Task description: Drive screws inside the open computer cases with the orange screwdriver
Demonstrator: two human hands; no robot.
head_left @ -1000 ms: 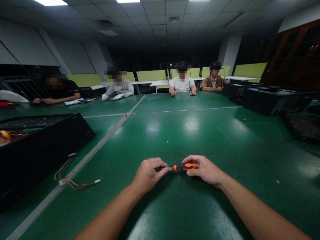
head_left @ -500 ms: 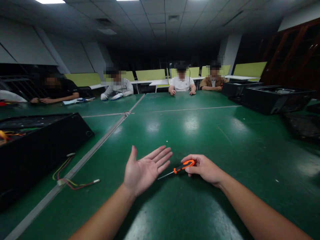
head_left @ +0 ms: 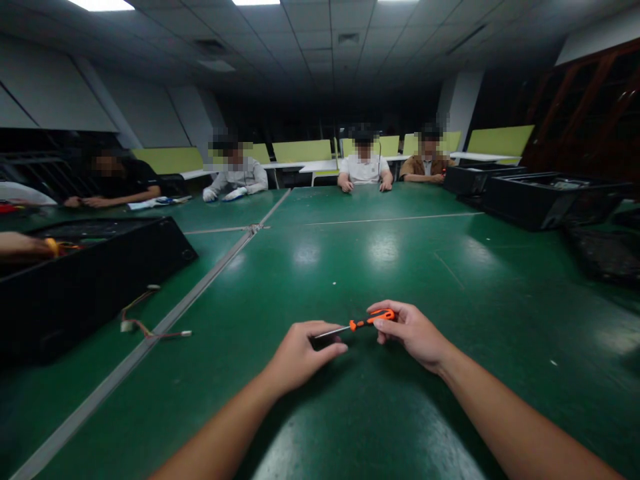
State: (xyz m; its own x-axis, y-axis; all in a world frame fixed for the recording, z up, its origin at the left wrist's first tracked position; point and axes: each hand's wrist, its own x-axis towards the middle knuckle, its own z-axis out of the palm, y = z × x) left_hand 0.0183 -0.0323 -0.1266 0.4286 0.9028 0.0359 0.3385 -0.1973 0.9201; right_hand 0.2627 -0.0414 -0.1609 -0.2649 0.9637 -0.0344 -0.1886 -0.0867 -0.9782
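Note:
A screwdriver (head_left: 374,321) with an orange and black handle is held by my right hand (head_left: 413,333), the handle pinched between thumb and fingers. Its metal shaft points left, roughly level above the green table. My left hand (head_left: 300,353) is turned on its side around the tip end of the shaft. Its thumb stands apart from the fingers, and the shaft's end lies in the gap between them. Whether the left hand touches the shaft is hard to make out.
At left stands a black computer case (head_left: 125,267), with another person's hand (head_left: 17,245) over it. A thin cable (head_left: 145,327) with white connectors lies across the grey table strip (head_left: 90,393). More black cases (head_left: 540,200) stand at far right. Several people sit across the table.
My left hand has turned from an upward-facing open palm to curve around the screwdriver's shaft. The left computer case and cable have shifted, and another person's hand has appeared there.

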